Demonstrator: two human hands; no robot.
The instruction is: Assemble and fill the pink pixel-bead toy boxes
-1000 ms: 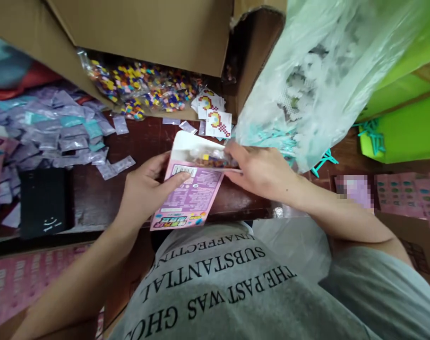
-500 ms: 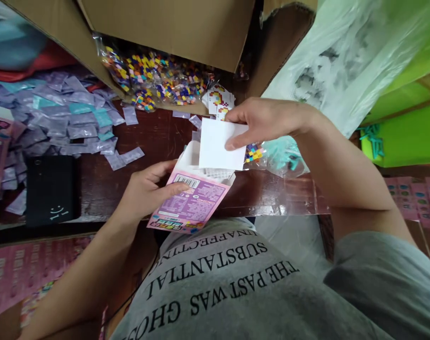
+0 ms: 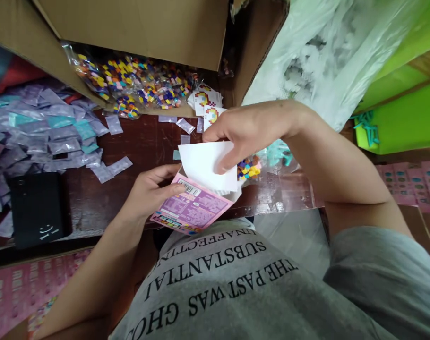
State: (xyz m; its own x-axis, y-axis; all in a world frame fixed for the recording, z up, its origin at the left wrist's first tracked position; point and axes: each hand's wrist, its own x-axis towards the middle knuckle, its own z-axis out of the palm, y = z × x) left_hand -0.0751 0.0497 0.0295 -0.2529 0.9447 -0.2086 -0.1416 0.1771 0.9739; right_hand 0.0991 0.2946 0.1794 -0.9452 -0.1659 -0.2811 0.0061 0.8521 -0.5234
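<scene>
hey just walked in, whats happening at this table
The person's left hand holds a pink and purple printed carton with its end open. The right hand pinches a white card, slightly bent, its lower edge at the carton's opening. Colourful beads show just below the right hand. Mostly purple sachets lie heaped on the table to the left.

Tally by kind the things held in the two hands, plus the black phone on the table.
Pink box, in the left hand: 1
White card, in the right hand: 1
Black phone: 1
Total: 3
</scene>
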